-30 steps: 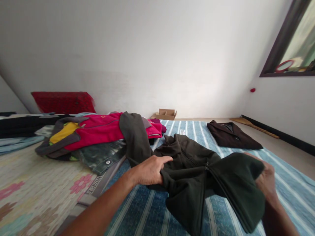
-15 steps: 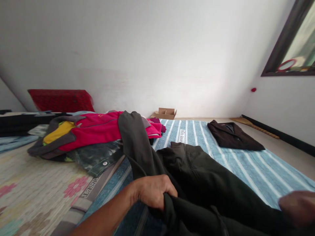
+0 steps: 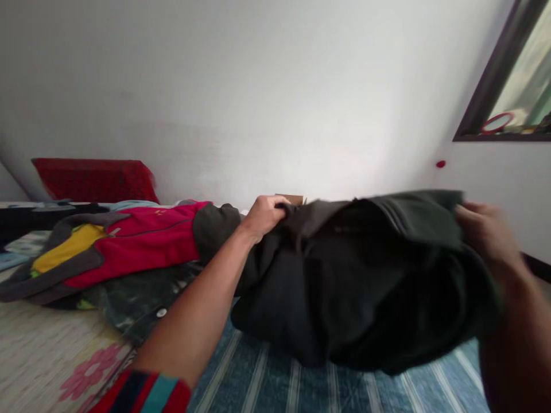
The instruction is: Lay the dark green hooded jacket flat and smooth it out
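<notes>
A dark green-black jacket (image 3: 357, 281) hangs in the air above the blue striped mat (image 3: 275, 384), stretched out between both my hands. My left hand (image 3: 263, 215) is closed on its left upper edge. My right hand (image 3: 488, 235), blurred by motion, is closed on its right upper edge. The jacket's lower part droops toward the mat and hides what lies behind it.
A pile of clothes lies at the left: a pink, grey and yellow jacket (image 3: 124, 244) over a denim garment (image 3: 142, 301). A red pillow (image 3: 92, 179) leans on the white wall. A floral sheet (image 3: 47, 355) covers the near left. A dark-framed window (image 3: 512, 97) is at the upper right.
Both hands have lifted the dark jacket from the mat up into the air and spread it wide. It now hides the folded brown garment and most of the cardboard box.
</notes>
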Tool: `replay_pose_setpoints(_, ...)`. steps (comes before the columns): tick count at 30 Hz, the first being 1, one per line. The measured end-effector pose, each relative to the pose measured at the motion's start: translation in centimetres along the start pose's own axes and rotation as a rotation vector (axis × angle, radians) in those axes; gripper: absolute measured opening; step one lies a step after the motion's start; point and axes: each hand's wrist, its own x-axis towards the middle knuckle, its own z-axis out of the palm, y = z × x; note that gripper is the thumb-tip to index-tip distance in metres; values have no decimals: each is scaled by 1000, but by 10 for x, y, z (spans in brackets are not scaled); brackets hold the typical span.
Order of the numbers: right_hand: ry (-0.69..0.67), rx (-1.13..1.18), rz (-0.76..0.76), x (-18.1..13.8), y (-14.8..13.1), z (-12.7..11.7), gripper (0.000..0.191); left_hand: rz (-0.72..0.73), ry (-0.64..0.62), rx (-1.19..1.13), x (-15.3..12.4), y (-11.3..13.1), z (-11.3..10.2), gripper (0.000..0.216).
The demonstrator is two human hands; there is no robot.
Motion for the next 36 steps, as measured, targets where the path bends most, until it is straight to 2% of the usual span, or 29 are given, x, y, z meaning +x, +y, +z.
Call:
replay_pose_setpoints(1, -22, -39, 22, 16, 1, 15, 48, -40, 68, 67, 18, -7, 15, 23)
replay_pose_setpoints(3, -91, -177, 72, 37, 15, 50, 59, -86, 123, 146, 39, -22, 44, 32)
replay_pose_setpoints(5, -163, -344, 111, 40, 42, 82, 68, -117, 149, 227, 36, -36, 69, 32)
replay_pose_setpoints(8, -240, -409, 154, 11, 89, 110, 63, -92, 55, 316, 0, -56, 90, 18)
replay_pose_setpoints(10, -303, -452, 185, -16, 112, 116, 61, -92, -23, 370, -30, -67, 94, 12)
replay_pose_setpoints(12, -358, -480, 205, -40, 123, 118, 60, -120, -74, 420, -57, -75, 92, 14)
replay_pose_setpoints(15, -431, -534, 203, -64, 117, 122, 62, -209, -122, 482, -87, -85, 84, 23)
replay_pose_setpoints(18, -504, -651, 130, -79, 100, 125, 61, -345, -149, 494, -110, -96, 78, 33)
replay_pose_setpoints(21, -515, -735, 92, -92, 87, 121, 53, -512, -134, 297, -129, -107, 75, 38)
replay_pose_setpoints(23, -522, -769, 100, -102, 81, 114, 49, -558, -118, 113, -140, -109, 73, 41)
replay_pose_setpoints(26, -520, -805, 75, -119, 73, 103, 46, -591, -183, -187, -149, -102, 66, 42)
replay_pose_setpoints(30, -441, -864, -11, -143, 58, 100, 39, -573, -321, -493, -149, -87, 55, 35)
replay_pose_setpoints(33, -437, -893, -16, -154, 47, 106, 37, -528, -356, -604, -146, -83, 54, 46)
replay_pose_setpoints(36, -524, -881, 59, -155, 43, 113, 38, -494, -348, -594, -142, -84, 56, 53)
